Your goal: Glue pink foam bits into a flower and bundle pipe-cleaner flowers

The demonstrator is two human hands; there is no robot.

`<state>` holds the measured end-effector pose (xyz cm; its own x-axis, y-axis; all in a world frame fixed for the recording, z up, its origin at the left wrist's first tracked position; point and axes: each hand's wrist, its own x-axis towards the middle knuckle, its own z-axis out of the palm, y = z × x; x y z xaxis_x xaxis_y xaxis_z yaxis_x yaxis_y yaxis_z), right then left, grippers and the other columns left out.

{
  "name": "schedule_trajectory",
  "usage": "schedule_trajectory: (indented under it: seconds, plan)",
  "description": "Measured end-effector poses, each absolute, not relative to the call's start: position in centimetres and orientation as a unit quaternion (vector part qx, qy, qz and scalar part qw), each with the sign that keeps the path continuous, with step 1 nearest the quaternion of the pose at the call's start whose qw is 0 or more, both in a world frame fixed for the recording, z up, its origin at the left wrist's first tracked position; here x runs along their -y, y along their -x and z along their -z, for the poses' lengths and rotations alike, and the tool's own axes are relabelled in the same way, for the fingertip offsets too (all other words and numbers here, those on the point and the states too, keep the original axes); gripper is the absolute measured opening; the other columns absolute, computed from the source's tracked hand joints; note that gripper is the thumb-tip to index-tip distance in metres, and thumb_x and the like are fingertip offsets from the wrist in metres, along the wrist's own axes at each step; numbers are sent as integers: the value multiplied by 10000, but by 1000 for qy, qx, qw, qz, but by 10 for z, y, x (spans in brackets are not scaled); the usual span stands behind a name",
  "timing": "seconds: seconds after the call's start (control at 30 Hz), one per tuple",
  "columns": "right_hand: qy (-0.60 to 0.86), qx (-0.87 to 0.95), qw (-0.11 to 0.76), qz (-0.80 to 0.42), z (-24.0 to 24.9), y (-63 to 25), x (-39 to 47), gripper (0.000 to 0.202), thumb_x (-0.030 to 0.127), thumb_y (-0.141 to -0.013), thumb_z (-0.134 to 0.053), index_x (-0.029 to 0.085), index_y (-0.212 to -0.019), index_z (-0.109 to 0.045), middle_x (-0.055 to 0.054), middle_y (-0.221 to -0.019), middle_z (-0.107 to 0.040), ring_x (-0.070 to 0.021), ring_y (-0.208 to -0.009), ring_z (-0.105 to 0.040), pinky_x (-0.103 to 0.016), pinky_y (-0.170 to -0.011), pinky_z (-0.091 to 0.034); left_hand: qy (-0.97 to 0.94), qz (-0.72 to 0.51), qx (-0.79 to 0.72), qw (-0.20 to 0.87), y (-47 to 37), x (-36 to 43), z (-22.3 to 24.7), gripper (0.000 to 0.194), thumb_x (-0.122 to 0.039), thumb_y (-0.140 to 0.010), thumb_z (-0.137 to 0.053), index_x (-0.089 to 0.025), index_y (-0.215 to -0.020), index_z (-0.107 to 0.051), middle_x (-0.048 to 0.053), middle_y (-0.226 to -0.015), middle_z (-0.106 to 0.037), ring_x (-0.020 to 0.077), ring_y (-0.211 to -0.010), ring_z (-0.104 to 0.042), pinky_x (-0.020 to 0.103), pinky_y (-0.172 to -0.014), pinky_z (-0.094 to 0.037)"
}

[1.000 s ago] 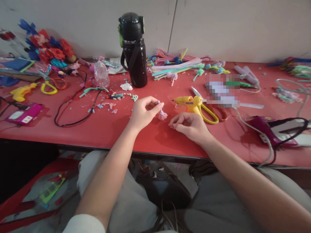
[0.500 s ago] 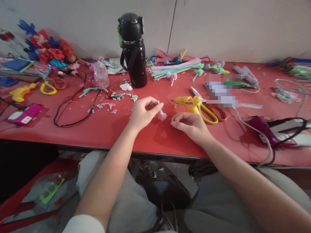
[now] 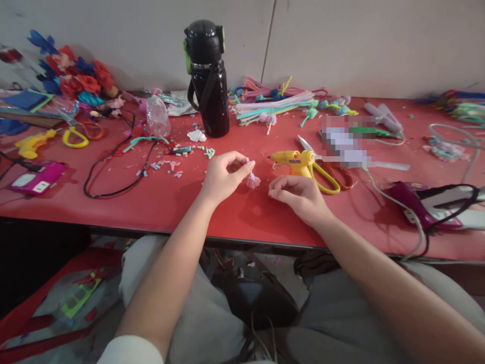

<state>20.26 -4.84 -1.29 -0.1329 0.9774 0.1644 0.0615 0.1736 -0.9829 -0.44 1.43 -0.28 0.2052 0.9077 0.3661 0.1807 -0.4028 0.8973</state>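
Observation:
Between the thumb and fingers of my left hand [image 3: 227, 174] is a small lilac pipe-cleaner piece [image 3: 252, 180], its frilled end hanging down above the red tabletop. My right hand [image 3: 297, 194] is a short way to the right, fingers curled in with the fingertips close to the thumb; nothing shows in them. Just behind that hand lies a yellow glue gun [image 3: 291, 158], its nozzle pointing left. Scissors [image 3: 326, 178] with yellow and red handles lie beside the glue gun, partly covered by it.
A black bottle [image 3: 214, 101] stands at the back, near bundled pipe cleaners [image 3: 273, 107]. Cut scraps [image 3: 172, 167] and a black cord [image 3: 86, 182] lie on the left. Purple power strips [image 3: 38, 178] sit at both sides, with a white cable [image 3: 379, 191] on the right.
My right hand has shifted very slightly to the right, away from the lilac piece. My left hand keeps its hold and place.

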Motion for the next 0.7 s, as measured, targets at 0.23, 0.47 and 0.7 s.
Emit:
schedule_trajectory:
  seconds: [0.23,0.47,0.7]
  plan:
    - [435,590,487,-474,11,-201,48,194,324,-801,-774,228,-685,-652,-50,-828,-698,-189,-784,-604,-375,-757,-489,-683,-489,-404,362,4,-15,2,217,-367,-862,-791,-197,-763,-701,24,-698,-743,146,-635,-706,262,-625,-562]
    - [484,606,457,-435,13,-199,43,287,468,-872,-744,213,-766,-665,13,-677,-592,-131,-618,-460,-320,-614,-365,-685,-484,-397,373,3,-13,2,235,-395,-871,-786,-203,-773,-694,23,-697,-748,153,-623,-712,267,-623,-582]
    - [474,624,444,-434,13,-197,42,325,523,-903,-732,217,-796,-696,-56,-857,-770,-174,-739,-608,-333,-687,-450,-696,-474,-385,378,1,-9,-1,237,-376,-872,-783,-200,-754,-678,19,-692,-742,151,-627,-718,251,-602,-568]
